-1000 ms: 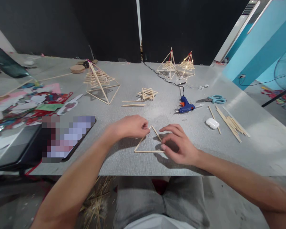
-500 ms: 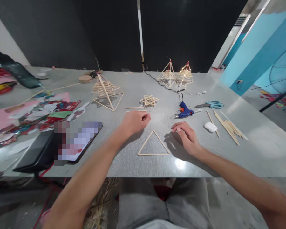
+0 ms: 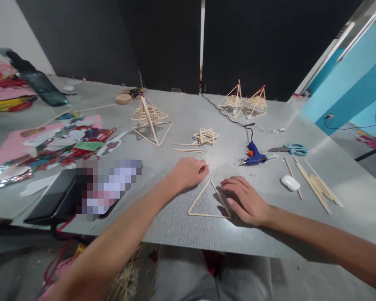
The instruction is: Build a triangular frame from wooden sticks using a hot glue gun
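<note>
A triangle of three thin wooden sticks point(image 3: 209, 215) lies flat on the grey table near its front edge. Just above its top corner rests my left hand point(image 3: 190, 172), fingers curled in; whether anything is inside them is hidden. My right hand point(image 3: 246, 200) is at the triangle's right side, palm down with fingers apart and nothing held. Beyond my left hand lie a few loose sticks point(image 3: 188, 150) and a small star-shaped stick frame point(image 3: 206, 136). The blue glue gun point(image 3: 255, 155) lies on its side behind my right hand.
Stick pyramids stand at the back left point(image 3: 151, 121) and back right point(image 3: 235, 101). On the right are scissors point(image 3: 296, 149), a white case point(image 3: 290, 183) and several sticks point(image 3: 315, 184). A phone point(image 3: 115, 186), a black device point(image 3: 54, 198) and colourful scraps point(image 3: 81, 140) occupy the left.
The view has shifted, moving the scene rightward in the picture. My right hand has come closer to the triangle and its fingers have spread. My left hand stays curled near the triangle's top.
</note>
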### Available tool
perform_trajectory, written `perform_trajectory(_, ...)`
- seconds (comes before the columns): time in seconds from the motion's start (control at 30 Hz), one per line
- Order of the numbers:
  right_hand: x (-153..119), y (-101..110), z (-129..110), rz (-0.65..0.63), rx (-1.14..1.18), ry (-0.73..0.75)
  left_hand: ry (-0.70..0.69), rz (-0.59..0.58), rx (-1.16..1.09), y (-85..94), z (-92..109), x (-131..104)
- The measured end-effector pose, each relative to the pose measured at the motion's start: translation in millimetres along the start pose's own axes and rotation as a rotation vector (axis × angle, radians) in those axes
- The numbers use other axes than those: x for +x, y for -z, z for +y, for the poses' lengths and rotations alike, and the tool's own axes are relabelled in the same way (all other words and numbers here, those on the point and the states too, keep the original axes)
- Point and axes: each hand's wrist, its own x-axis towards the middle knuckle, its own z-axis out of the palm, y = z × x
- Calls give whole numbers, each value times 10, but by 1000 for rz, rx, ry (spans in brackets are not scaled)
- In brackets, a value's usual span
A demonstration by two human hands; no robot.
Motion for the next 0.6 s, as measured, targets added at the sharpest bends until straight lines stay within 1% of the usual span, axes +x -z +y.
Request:
perform_trajectory(0.1,-11,4,25,-4,28,22,-57,4,7,-1,-15,-255)
perform_trajectory(0.17,-42,8,21,-11,51,37,-102,12,6,-27,-103,-489)
perform_trajectory(0.2,-58,10,14,-24,52,49,-146,36,2,-47,-167,-607)
perform_trajectory(0.23,-71,12,6,-40,44,63,-236,130,8,-69,-240,-718)
perform_trajectory(0.27,-79,15,-3,-55,28,76,-325,179,23,-88,-314,-814)
perform_trajectory(0.3,-83,18,-12,-68,10,83,-402,206,36,-101,-382,-891)
perform_trajectory(0.33,-81,23,-20,-79,-6,86,-449,205,43,-106,-438,-945)
perform_trajectory(0.4,-67,36,-32,-103,-30,85,-512,103,-8,-89,-503,-985)
perform_trajectory(0.47,-50,54,-38,-131,-46,81,-523,26,-57,-48,-507,-963)
perform_trajectory(0.6,-35,88,-48,-162,-55,62,-611,-51,-57,35,-447,-885)
